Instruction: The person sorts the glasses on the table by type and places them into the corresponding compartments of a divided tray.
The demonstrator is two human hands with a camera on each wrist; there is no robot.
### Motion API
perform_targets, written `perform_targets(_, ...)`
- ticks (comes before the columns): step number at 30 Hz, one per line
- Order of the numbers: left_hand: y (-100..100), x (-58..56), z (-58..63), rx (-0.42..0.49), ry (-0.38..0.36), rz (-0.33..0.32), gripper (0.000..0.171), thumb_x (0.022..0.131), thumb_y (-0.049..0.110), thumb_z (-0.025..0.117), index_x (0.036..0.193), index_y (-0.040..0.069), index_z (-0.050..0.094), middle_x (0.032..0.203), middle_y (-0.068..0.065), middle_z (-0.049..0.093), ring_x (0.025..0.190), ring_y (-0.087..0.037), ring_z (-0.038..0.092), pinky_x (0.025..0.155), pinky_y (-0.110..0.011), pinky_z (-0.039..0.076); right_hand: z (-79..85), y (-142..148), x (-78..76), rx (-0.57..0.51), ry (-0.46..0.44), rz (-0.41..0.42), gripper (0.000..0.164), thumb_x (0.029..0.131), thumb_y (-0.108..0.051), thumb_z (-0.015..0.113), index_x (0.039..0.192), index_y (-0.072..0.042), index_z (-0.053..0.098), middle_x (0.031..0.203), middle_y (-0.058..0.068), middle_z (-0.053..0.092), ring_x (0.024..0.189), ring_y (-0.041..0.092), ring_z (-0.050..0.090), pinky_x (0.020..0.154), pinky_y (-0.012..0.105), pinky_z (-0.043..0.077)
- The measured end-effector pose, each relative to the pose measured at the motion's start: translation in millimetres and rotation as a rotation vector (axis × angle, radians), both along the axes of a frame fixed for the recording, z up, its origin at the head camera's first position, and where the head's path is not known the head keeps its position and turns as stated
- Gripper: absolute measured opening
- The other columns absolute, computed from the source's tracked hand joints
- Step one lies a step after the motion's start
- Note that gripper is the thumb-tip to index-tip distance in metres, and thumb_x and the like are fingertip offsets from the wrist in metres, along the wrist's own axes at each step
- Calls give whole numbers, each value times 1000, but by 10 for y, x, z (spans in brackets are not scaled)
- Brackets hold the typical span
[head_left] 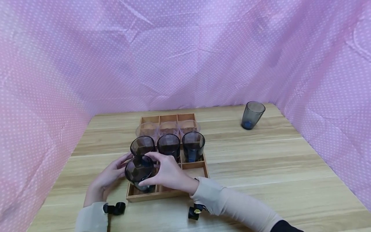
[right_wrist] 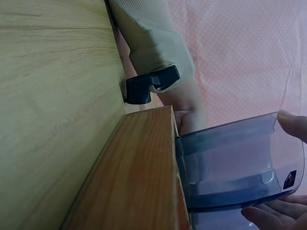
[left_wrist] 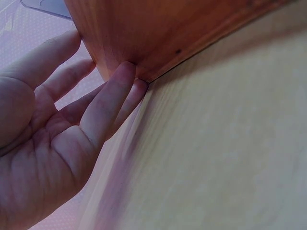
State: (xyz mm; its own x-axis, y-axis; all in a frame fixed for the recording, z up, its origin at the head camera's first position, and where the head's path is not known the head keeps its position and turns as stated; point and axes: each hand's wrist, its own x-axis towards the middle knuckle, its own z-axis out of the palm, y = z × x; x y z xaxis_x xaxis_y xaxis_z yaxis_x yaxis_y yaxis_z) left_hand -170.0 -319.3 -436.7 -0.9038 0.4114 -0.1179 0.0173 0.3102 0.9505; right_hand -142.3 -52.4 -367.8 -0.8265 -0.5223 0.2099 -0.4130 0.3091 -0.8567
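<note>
My right hand (head_left: 174, 174) grips a dark tinted glass (head_left: 138, 170) near its rim, thumb on one side and fingers on the other. This glass stands slightly tilted in the front left compartment of a wooden divided box (head_left: 150, 196); the right wrist view shows its lower end behind the box wall (right_wrist: 139, 163). At the box's left side is my left hand (head_left: 108, 175), its fingertips touching the outer wall near the corner (left_wrist: 120, 38) in the left wrist view. Three more dark glasses, left (head_left: 142, 141), centre (head_left: 168, 145) and right (head_left: 193, 145), fill the middle row.
Clear cups stand in the back row, left (head_left: 147, 129), centre (head_left: 168, 128) and right (head_left: 189, 126). Another tinted glass (head_left: 252, 116) stands alone at the table's back right. Pink dotted cloth (head_left: 185, 64) hangs behind and beside the wooden table (head_left: 261, 167).
</note>
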Motion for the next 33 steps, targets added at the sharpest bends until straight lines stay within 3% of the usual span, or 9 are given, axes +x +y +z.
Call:
perform_targets(5, 7, -6, 14, 6, -13, 1, 68, 100, 19, 53, 153, -1, 16, 155, -35, 18, 110, 22, 42, 88, -14, 46, -14, -19, 7, 49, -25, -3, 77, 65, -28, 90, 132, -11, 56, 120, 3, 69, 106, 4, 64, 84, 10, 50)
perform_targets(15, 5, -24, 36, -6, -36, 11, 69, 100, 20, 53, 154, 1, 15, 155, -34, 18, 109, 22, 42, 88, -13, 46, 34, -16, -21, 187, 3, 33, 80, 69, -36, 88, 136, -13, 51, 127, 2, 65, 105, 6, 64, 84, 11, 51)
perform_targets(22, 0, -11, 52, -25, -20, 3, 68, 100, 21, 53, 154, 1, 16, 154, -35, 19, 111, 20, 41, 88, -14, 46, 153, 84, -16, 277, 43, 53, 80, 74, -39, 83, 141, -13, 47, 137, -1, 59, 120, 9, 57, 99, 23, 49)
perform_targets(28, -3, -1, 58, -5, -6, -11, 68, 100, 19, 52, 153, -2, 15, 153, -37, 18, 111, 22, 40, 88, -13, 46, 250, 303, -46, 152, -65, 39, 72, 76, -30, 83, 138, -15, 51, 136, -3, 60, 126, 12, 55, 104, 27, 48)
perform_targets(33, -9, -4, 49, 1, -5, -17, 68, 101, 17, 51, 153, -4, 13, 153, -38, 15, 109, 25, 39, 87, -12, 47, 271, 546, -73, -16, -135, 92, 68, 77, -14, 82, 137, -9, 51, 135, 4, 61, 123, 18, 58, 102, 26, 49)
